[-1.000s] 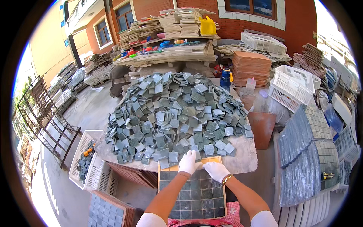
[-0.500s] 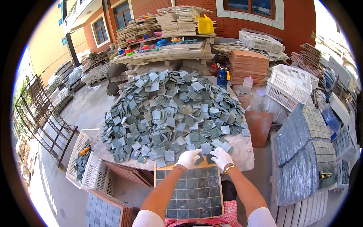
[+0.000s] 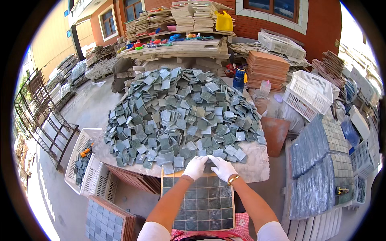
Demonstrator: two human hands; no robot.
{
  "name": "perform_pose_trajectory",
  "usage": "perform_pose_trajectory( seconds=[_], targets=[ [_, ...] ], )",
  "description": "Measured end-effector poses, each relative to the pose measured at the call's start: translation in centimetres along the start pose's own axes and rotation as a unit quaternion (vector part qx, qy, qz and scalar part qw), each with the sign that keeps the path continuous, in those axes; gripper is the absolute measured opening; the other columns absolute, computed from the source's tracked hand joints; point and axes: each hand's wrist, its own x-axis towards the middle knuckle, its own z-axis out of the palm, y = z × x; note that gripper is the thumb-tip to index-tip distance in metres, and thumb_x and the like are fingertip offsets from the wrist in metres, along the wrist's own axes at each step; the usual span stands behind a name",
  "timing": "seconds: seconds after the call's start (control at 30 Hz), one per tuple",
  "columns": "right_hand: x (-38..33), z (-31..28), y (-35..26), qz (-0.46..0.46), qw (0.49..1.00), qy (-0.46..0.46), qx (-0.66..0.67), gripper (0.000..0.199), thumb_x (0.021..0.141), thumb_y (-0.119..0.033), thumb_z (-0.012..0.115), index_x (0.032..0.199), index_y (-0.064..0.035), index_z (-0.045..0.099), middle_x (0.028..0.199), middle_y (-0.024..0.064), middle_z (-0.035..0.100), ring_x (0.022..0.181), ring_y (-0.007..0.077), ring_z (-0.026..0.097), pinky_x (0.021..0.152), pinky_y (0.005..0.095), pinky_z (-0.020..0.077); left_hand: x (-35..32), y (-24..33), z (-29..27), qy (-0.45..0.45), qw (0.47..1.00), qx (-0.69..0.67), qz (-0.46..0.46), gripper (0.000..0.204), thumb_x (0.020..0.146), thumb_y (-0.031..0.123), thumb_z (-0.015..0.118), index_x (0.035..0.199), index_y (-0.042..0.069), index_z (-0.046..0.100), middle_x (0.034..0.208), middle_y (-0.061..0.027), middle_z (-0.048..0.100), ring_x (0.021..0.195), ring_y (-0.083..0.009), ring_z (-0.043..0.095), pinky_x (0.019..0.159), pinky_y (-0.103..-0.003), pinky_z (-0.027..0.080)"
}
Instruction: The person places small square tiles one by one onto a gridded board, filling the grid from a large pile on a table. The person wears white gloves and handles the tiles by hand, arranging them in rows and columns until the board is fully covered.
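- Nearest the body, a wooden tray point(image 3: 198, 201) lies across the lap, filled with a grid of dark green square tiles.
- Both gloved hands sit together at the tray's far edge, right where it meets the table point(image 3: 257, 166).
- The left hand point(image 3: 195, 166) is curled downward, fingers bent onto the tiles at the edge of the heap; whether it pinches one, I cannot tell.
- The right hand point(image 3: 222, 168) lies flat with fingers spread, touching the left hand and pressing on tiles, not clenched on anything visible.
- Just beyond the hands, a huge heap of loose tiles point(image 3: 181, 116) covers the table, grey-green squares lying every which way.
- Left of the table, low down, a white crate point(image 3: 86, 160) holds a few more tiles.
- On the right, finished tile sheets point(image 3: 321, 160) stand stacked.
- Behind the heap, a blue bottle point(image 3: 239, 79), white baskets point(image 3: 309, 92), and piled boards against a red brick wall point(image 3: 321, 24).
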Motion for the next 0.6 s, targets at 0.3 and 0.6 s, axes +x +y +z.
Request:
perform_pose_trajectory(
  seconds=[0.3,0.6],
  targets=[
    [0.3,0.8,-0.9,-0.005,0.990,-0.089,-0.108,0.047,0.079,-0.033,0.069,0.120,-0.0112,0.058,0.112,0.0122,0.056,0.105,0.0307,0.057,0.087,0.0404,0.0485,-0.9,0.2,-1.9,-0.058,0.990,0.128,0.005,0.049,0.064,0.014,0.078,0.106,0.006,0.054,0.104,-0.0105,0.053,0.096,-0.0312,0.057,0.081,-0.041,0.051],
    [1.1,-0.2,-3.4,0.095,0.969,-0.099,-0.205,0.045,0.069,-0.028,0.080,0.104,-0.0101,0.060,0.104,0.0121,0.057,0.098,0.0317,0.059,0.079,0.0426,0.0512,-2.7,0.1,-2.7,-0.027,0.988,0.134,-0.067,0.047,0.066,0.021,0.077,0.106,0.007,0.056,0.100,-0.0094,0.055,0.098,-0.0302,0.056,0.080,-0.040,0.050]
  ],
)
